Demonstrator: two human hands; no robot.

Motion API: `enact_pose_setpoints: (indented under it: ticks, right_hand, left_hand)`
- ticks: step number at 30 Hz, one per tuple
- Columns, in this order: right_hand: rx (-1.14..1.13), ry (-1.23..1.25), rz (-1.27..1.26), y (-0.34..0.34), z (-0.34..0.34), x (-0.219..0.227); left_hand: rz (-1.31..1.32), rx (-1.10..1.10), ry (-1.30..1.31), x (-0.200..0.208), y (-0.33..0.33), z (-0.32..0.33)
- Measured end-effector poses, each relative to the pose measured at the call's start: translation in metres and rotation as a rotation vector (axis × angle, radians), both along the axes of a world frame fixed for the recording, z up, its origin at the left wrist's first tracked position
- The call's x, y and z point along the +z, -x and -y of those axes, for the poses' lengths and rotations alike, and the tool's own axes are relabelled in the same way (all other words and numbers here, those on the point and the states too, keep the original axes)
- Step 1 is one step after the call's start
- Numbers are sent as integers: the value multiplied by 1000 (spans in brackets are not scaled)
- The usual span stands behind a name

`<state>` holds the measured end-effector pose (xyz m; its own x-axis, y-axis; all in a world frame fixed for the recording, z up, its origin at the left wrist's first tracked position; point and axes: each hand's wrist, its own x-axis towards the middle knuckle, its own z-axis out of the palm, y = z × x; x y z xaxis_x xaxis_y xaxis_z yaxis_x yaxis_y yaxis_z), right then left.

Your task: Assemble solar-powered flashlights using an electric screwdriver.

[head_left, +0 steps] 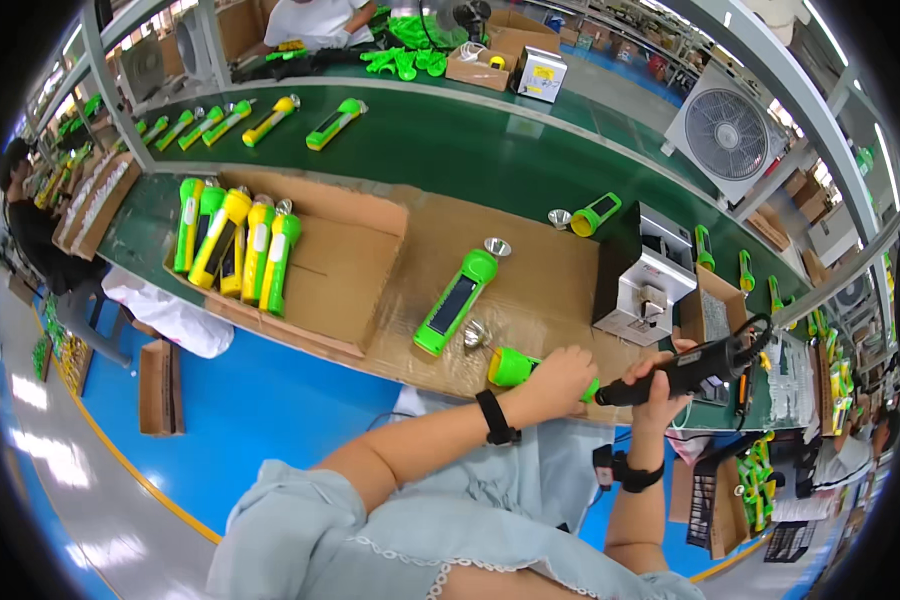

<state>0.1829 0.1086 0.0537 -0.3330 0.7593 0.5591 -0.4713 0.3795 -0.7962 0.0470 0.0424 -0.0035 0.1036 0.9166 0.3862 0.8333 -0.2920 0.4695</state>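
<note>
My left hand [558,380] is closed around a green flashlight [510,367] at the front edge of the cardboard-covered bench. The flashlight lies sideways, and its tail end sticks out beyond my fingers. Beside its head is a loose shiny reflector [477,334]. In my right hand [660,392] I grip a black electric screwdriver [692,372], whose tip points left at the flashlight's tail. Whether the tip touches it I cannot tell. Another green flashlight [455,303] with a dark panel lies behind my left hand, its reflector [497,247] at its far end.
A cardboard tray [370,250] at the left holds several green and yellow flashlights. A boxy metal machine [642,285] stands behind the screwdriver. Beyond runs a green conveyor [420,145] carrying flashlights. People work at the far side and the left. A fan [725,135] stands at the back right.
</note>
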Motion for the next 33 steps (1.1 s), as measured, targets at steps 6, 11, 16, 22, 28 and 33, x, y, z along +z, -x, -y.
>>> enact_pose_setpoints:
  ticks: [6, 11, 16, 22, 28, 33]
  right_hand:
    - [-64, -130, -242, 5, -27, 64]
    - [-441, -221, -64, 24, -101, 81]
    - [-344, -175, -116, 40, -122, 82]
    - [-301, -155, -40, 42, -130, 73]
    - [-230, -133, 59, 33, -107, 83]
    - [-129, -28, -23, 19, -67, 57]
  left_hand:
    - [-52, 10, -8, 7, 0, 2]
    - [-22, 16, -28, 4, 5, -6]
    - [1, 92, -51, 7, 1, -5]
    - [-17, 81, -53, 6, 0, -7]
    - [-15, 73, -47, 10, -2, -11]
    - [-31, 88, -94, 11, -5, -5]
